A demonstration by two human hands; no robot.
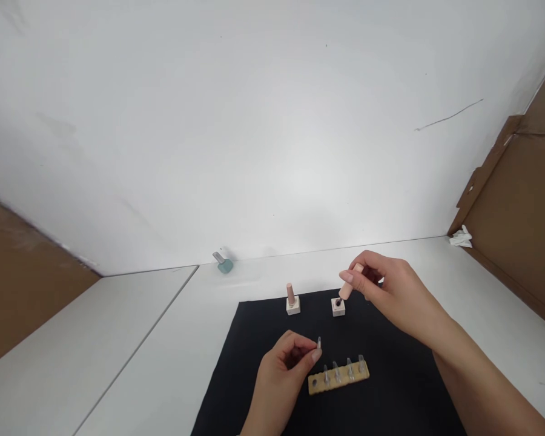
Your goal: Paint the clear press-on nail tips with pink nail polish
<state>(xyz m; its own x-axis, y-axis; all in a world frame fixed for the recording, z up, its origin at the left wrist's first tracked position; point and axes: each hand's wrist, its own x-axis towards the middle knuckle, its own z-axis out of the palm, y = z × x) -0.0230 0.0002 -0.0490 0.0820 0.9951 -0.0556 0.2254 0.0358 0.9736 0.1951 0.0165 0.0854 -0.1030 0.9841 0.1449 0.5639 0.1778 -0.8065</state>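
Between thumb and fingers, my left hand (284,372) pinches a small clear nail tip (319,343) upright, above the black mat. My right hand (379,278) grips the pink cap of a nail polish brush (346,289), tilted over an open white polish bottle (338,310). The brush end is at the bottle's dark mouth. A tan display stand (340,383) lies in front, right of my left hand; several clear nail tips stand along it, and its left end bears a dark spot. Behind, a closed nail polish bottle (293,306) with a pinkish cap stands on the mat.
The black mat (249,351) covers part of the white table (131,339). A teal bottle with a grey cap (224,264) leans by the white wall. Crumpled white tissue (461,237) lies near the brown cardboard (527,218) at right; more cardboard (22,266) stands left.
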